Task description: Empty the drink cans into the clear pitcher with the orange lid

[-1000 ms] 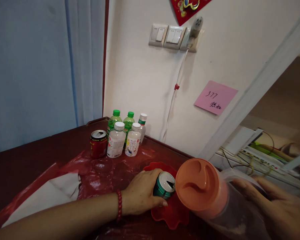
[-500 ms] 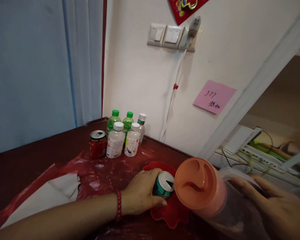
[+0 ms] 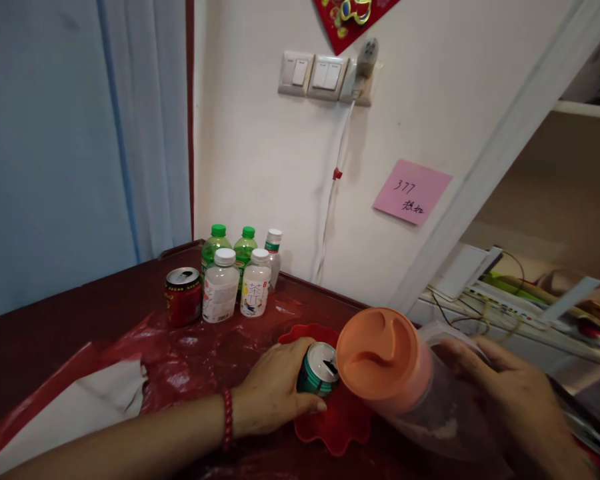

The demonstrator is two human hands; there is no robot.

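My left hand (image 3: pixel 273 387), with a red bead bracelet at the wrist, is wrapped round a green drink can (image 3: pixel 316 381) with an opened top. The can is over a red scalloped dish (image 3: pixel 337 423). Gripped by its handle in my right hand (image 3: pixel 510 393) is a translucent plastic pitcher (image 3: pixel 445 420) with an orange lid (image 3: pixel 377 357). The pitcher tilts toward the can, and its lid edge is at or very near the can's rim. Whether liquid is flowing between them I cannot tell.
Behind my left hand stand a red can (image 3: pixel 183 297), two white-capped bottles (image 3: pixel 221 287), two green-capped bottles (image 3: pixel 219 240) and a slim bottle (image 3: pixel 274 250). Red plastic film (image 3: pixel 190 360) and white paper (image 3: pixel 90 403) lie at left. A shelf with a router (image 3: pixel 510 303) is at right.
The whole view has shifted slightly, so everything sits a little further left in the picture. Both hands keep their holds on the can and the pitcher.
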